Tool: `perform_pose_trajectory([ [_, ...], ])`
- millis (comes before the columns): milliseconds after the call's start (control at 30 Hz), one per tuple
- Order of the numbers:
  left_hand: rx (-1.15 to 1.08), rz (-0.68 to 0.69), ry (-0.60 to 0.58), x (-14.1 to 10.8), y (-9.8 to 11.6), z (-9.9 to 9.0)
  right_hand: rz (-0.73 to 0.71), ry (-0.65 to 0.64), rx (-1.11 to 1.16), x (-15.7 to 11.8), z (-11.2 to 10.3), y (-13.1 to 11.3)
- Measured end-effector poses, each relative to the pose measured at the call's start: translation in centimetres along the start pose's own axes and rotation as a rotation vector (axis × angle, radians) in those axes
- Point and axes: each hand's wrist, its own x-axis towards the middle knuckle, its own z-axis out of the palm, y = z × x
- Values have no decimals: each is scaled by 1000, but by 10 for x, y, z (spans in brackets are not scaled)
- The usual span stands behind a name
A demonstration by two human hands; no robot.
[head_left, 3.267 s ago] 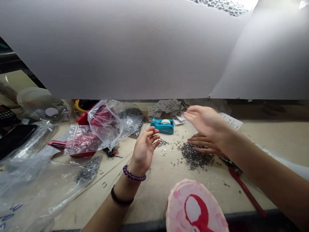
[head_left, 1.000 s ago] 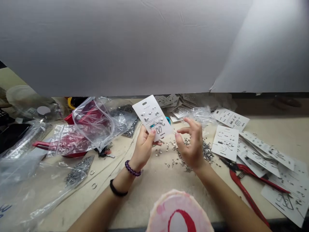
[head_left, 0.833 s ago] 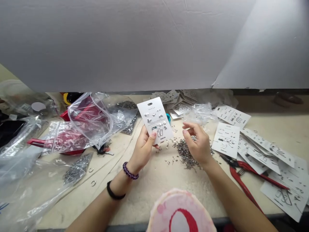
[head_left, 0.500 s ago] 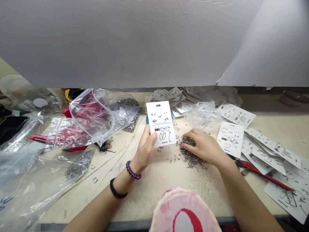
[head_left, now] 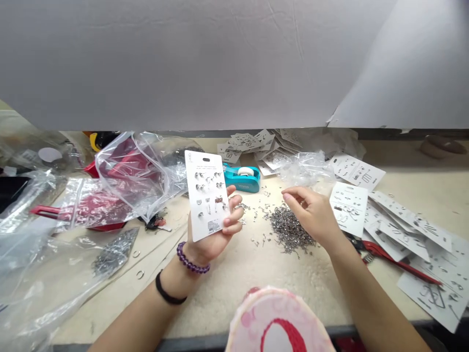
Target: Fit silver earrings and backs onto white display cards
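Note:
My left hand [head_left: 216, 230] holds a white earring card [head_left: 205, 195] upright, its back turned towards me. Earring posts and small metal backs stick out of that side in rows, above a barcode. Over a heap of tiny silver earring backs [head_left: 291, 227] hovers my right hand [head_left: 311, 215], thumb and forefinger pinched together. Whatever is between those fingertips is too small to make out. Loose metal bits lie scattered left of the heap.
A teal tape dispenser [head_left: 244, 178] stands behind the left hand. Earring cards [head_left: 350, 208] and red-handled pliers [head_left: 403, 264] lie at right. Clear plastic bags [head_left: 142, 176] crowd the left. A pink cushion-like thing [head_left: 280, 322] is at the front.
My left hand has turned the earring card from its front to its back and moved it left, uncovering the tape dispenser. My right hand has lifted off the heap, fingers now pinched.

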Motion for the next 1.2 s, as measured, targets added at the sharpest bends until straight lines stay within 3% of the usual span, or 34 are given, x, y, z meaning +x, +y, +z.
perform_pose_trajectory([
  [133, 68, 51, 47, -3, 1, 5, -58, -202, -212, 1, -5, 3],
  [267, 177, 134, 190, -4, 4, 12, -215, -357, -256, -3, 2, 4],
  [367, 216, 158, 228, -3, 8, 13, -192, -291, -235, 0, 11, 2],
  [500, 179, 158, 181, -4, 12, 12, -105, -151, -124, 25, 15, -9],
  [667, 167, 214, 137, -4, 14, 9, -256, -118, -176, 73, 24, -41],
  [800, 135, 292, 120, -4, 17, 7, -321, -321, -463, 95, 46, -69],
  [933, 125, 311, 133, -5, 20, 7, -356, -517, -608, 110, 56, -75],
  [1033, 133, 318, 106, -6, 21, 9, -539, -602, -609, 122, 51, -69],
  [1200, 150, 355, 111, -7, 22, 13, -980, -630, -752, 135, 35, -55],
])
